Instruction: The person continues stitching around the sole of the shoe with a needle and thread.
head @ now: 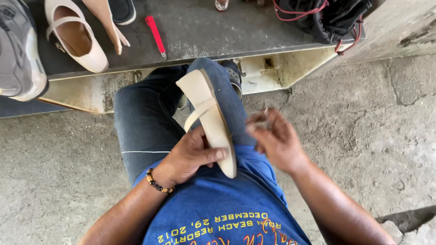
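One beige shoe (210, 119) in left hand (190, 156), right hand (276, 140) beside

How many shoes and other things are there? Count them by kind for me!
Cream shoes: 2, one held on the lap by the left hand at, one on the platform
Grey sneaker: 1
Dark shoe: 1, partly cut off
Red-handled tool: 1
Black bag: 1
Total: 6

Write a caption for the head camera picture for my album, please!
Left hand grips a cream strapped flat shoe on the knee; right hand hovers blurred beside it.
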